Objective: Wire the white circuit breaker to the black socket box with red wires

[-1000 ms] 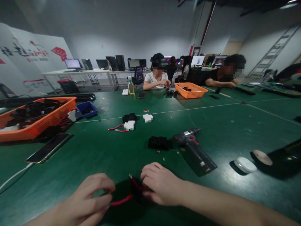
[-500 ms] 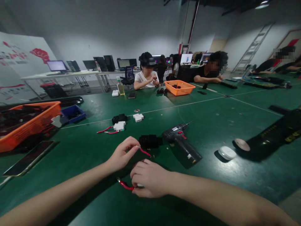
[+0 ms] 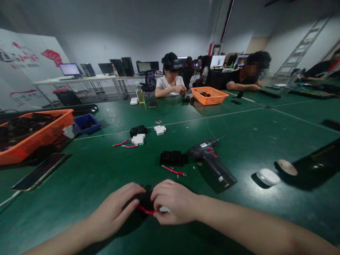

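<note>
My right hand [image 3: 174, 202] is closed around a small white block [image 3: 164, 209], mostly hidden by the fingers. A short red wire [image 3: 146, 211] sticks out of it to the left. My left hand [image 3: 117, 209] is at that wire's outer end, with thumb and fingers apart. Whether the thumb touches the wire I cannot tell. Beyond my hands, a loose red wire with a metal lug [image 3: 174, 171] lies on the green table [image 3: 101, 170], just in front of a black plastic part [image 3: 172, 158]. A cordless drill [image 3: 209, 159] rests to its right, bit pointing away.
Farther left lie a white block with red wires [image 3: 138, 139], another white block [image 3: 160, 130] and a black part [image 3: 138, 131]. An orange basket [image 3: 39, 138], a blue bin [image 3: 87, 124] and a phone [image 3: 39, 172] are at the left. A round white case [image 3: 267, 176] sits right. Co-workers sit opposite.
My left hand let go of a red wire, which now lies by the black part, and came down left to the wire on the white block. My right hand kept its hold.
</note>
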Motion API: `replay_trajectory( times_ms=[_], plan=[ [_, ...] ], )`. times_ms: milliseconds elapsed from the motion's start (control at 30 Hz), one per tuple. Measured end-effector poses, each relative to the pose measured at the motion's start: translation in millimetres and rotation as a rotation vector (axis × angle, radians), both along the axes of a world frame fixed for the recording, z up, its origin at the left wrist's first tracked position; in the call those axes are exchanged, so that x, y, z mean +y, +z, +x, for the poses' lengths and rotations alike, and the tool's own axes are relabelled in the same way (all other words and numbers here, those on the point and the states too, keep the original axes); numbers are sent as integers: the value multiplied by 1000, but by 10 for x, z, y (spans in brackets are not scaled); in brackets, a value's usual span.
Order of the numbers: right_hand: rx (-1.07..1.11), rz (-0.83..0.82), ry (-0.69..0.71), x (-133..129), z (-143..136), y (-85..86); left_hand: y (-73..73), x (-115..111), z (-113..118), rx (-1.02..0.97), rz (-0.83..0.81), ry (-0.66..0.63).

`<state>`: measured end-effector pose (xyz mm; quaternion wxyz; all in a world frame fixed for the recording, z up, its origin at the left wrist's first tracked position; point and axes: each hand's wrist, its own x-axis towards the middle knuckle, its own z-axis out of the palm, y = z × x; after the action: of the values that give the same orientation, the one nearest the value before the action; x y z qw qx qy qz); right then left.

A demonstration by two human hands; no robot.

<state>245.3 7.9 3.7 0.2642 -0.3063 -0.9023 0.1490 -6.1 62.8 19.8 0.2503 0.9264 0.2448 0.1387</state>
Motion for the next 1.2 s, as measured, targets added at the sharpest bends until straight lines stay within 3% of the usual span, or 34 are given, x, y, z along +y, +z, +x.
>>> replay_trajectory(
  times_ms=[100,200,333,433,533,633,867,1200],
  plan=[
    [124,-98,-56,-30,-58,4,-64,-210,-186,26,50,-68],
    [141,-155,-55,-64,-96,33,-143,-237,-251,31,24,-64],
    [281,-298,-62,-55,-100,85,-116,-108,-280,16,-348,33],
    [576,-541,-223,12,-125,111,-52,6,-323,-35,-644,148],
    [851,-781,-403,92,-171,98,-42,121,-383,-102,-864,136],
    [965,-932,-410,132,-167,54,-75,246,-425,-171,-1062,74],
    [824,-925,-172,153,3,-28,-93,373,-372,-405,-1306,107],
    [666,-835,-127,64,-64,18,-98,369,-367,-459,-1388,86]
  ],
)
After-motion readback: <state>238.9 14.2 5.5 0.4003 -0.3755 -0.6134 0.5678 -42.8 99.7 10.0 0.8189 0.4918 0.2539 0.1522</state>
